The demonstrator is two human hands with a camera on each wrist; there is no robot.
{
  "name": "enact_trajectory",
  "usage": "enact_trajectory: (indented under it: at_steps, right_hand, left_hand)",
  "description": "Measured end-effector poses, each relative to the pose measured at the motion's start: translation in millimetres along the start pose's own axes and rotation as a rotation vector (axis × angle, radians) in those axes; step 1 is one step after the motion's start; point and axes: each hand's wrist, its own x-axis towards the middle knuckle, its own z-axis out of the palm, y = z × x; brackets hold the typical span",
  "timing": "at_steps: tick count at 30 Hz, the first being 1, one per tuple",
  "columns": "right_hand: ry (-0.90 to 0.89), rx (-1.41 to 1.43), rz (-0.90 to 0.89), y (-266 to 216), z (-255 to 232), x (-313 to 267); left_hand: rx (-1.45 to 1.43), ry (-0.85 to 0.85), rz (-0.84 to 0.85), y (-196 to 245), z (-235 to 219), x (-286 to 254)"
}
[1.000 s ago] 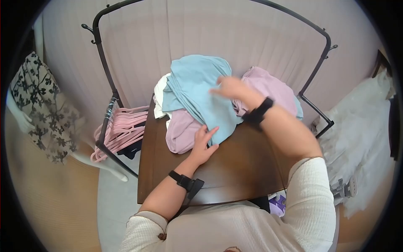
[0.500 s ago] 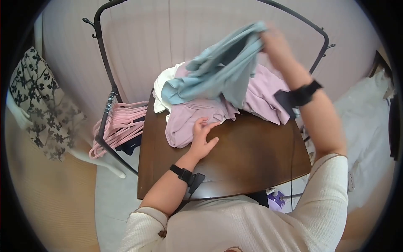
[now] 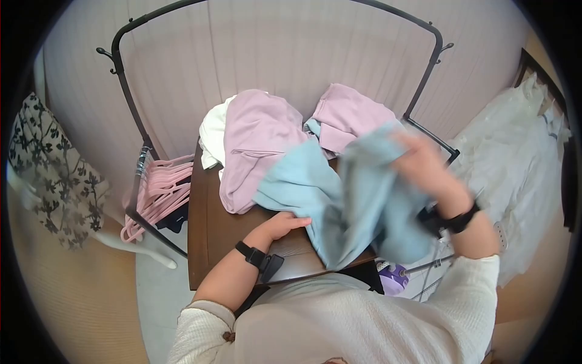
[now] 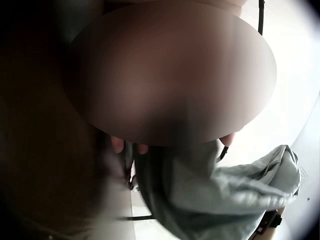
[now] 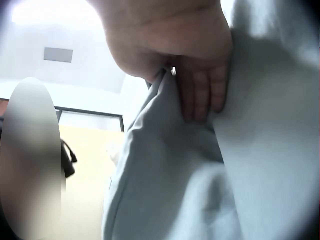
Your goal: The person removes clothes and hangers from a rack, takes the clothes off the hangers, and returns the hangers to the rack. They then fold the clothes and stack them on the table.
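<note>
A light blue garment (image 3: 303, 182) stretches across the front right of the wooden table (image 3: 209, 242), its right part lifted and blurred. My right hand (image 3: 424, 167) grips that raised part; in the right wrist view the thumb and index finger of the right hand (image 5: 170, 42) pinch a fold, other fingers lying along the cloth. On the near left side, my left hand (image 3: 282, 225) holds the garment's edge, thumb in front and most fingers hidden by cloth. Fingertips (image 4: 117, 144) show above the hanging garment (image 4: 200, 190) in the left wrist view.
A mauve garment (image 3: 260, 127) lies beside a white one (image 3: 212, 130) at the back left; another mauve garment (image 3: 354, 115) is back right. A black rack (image 3: 130, 97) frames the table, with pink hangers (image 3: 160, 188) at left. A white gown (image 3: 503, 164) stands right, a purple appliance (image 3: 394, 279) below.
My right hand lifted the blue garment off the pile, then swung it toward me and down to the right, baring the mauve garment. My left hand moved from the mauve cloth to the blue edge.
</note>
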Motion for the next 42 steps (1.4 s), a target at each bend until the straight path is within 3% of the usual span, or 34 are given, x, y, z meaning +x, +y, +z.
enact_trajectory:
  at_steps: [1, 2, 3, 4, 5, 7, 8, 10, 12, 13, 14, 15, 16, 17, 19, 21, 23, 24, 25, 26, 27, 28, 30, 31, 34, 36, 38, 40, 42]
  right_hand:
    - [-0.141, -0.021, -0.089, 10, 35, 1]
    - [-0.279, -0.034, -0.454, 18, 64, 7]
    - [-0.209, -0.316, -0.531, 31, 95, 5]
    - [-0.134, -0.600, -0.601, 44, 121, 2]
    - [-0.126, -0.601, -0.600, 55, 137, 2]
    - [-0.010, -0.362, -0.332, 68, 155, 5]
    - [-0.009, -0.361, -0.330, 71, 152, 6]
    - [-0.127, -0.361, -0.093, 83, 133, 12]
    - [0.038, -0.423, -0.149, 90, 91, 18]
    - [0.132, -0.384, 0.035, 55, 58, 18]
    - [0.305, -0.325, 0.012, 50, 30, 25]
    - [0.541, -0.474, -0.055, 52, 5, 36]
    - [0.663, -0.476, -0.023, 49, -25, 51]
    - [0.840, -0.494, -0.149, 52, -50, 69]
    - [0.934, -0.530, -0.242, 49, -93, 105]
    - [0.996, -0.569, -0.178, 47, -97, 141]
    - [0.857, -0.649, -0.134, 99, -95, 194]
    - [0.775, -0.752, -0.012, 119, -78, 212]
    - [0.631, -0.752, 0.263, 108, -51, 220]
    - [0.541, -0.821, 0.200, 111, -22, 230]
    - [0.377, -0.736, 0.132, 86, 14, 227]
    - [0.323, -0.678, 0.049, 92, 55, 241]
    - [0.028, -0.585, 0.097, 80, 129, 259]
    - [0.073, -0.466, -0.044, 81, 162, 257]
    - [-0.081, -0.340, 0.052, 85, 229, 259]
    - [-0.124, -0.364, 0.054, 87, 246, 251]
    - [-0.241, -0.444, -0.065, 85, 252, 242]
    - [-0.316, -0.487, -0.084, 78, 245, 225]
    - [-0.399, -0.529, -0.102, 75, 239, 201]
  left_hand:
    - [0.004, -0.002, -0.001, -6, -1, 0]
    - [-0.244, -0.117, 0.066, -15, -2, 1]
    - [-0.491, -0.232, 0.133, -20, -2, 1]
    - [-0.574, -0.235, 0.091, -17, 0, 2]
    - [-0.564, -0.233, 0.128, -14, 2, -1]
    - [-0.551, -0.234, 0.165, -4, 4, -6]
    - [-0.542, -0.235, 0.262, 1, 5, -7]
    - [-0.532, -0.233, 0.360, 10, 4, -7]
    - [-0.648, -0.394, 0.425, 16, -3, -5]
    - [-0.624, -0.306, 0.433, 13, -4, -3]
    - [-0.630, -0.302, 0.435, 12, -3, -2]
    - [-0.609, -0.231, 0.385, 13, -3, 0]
    - [-0.588, -0.158, 0.335, 14, -3, 1]
    - [-0.522, -0.116, 0.313, 17, 1, 1]
    - [-0.478, -0.104, 0.285, 19, 2, 1]
    - [-0.429, -0.094, 0.257, 19, 2, 0]
    - [-0.353, -0.071, 0.214, 20, 2, 1]
    - [-0.352, -0.065, 0.217, 20, 2, 2]
    - [-0.317, -0.078, 0.214, 18, 1, 3]
    - [-0.284, -0.091, 0.213, 16, 1, 4]
    - [-0.284, -0.084, 0.218, 15, 1, 4]
    - [-0.243, -0.109, 0.221, 14, 1, 5]
    - [-0.191, -0.126, 0.226, 12, 1, 7]
    - [-0.180, -0.155, 0.212, 12, 1, 6]
    - [-0.098, -0.263, 0.177, 12, 0, 4]
    - [-0.056, -0.346, 0.140, 16, 1, 2]
    - [-0.071, -0.395, 0.106, 19, 1, 0]
    - [-0.058, -0.567, 0.069, 17, 2, -1]
    - [-0.056, -0.594, 0.033, 23, 7, -5]
